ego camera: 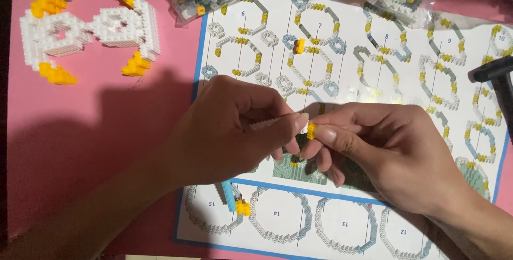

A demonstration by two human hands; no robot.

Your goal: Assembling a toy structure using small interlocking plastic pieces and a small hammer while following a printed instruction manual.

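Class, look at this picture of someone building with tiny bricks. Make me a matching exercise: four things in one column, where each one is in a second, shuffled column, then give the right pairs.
Things
1. small yellow brick
2. white and yellow brick model
3. instruction sheet
4. blue and yellow brick strip

Places
A. flat on the pink table, under both hands
B. pinched in the right hand's fingertips
C. on the sheet's lower left, below the left hand
D. far left on the pink table, off the sheet

Pairs: 1-B, 2-D, 3-A, 4-C
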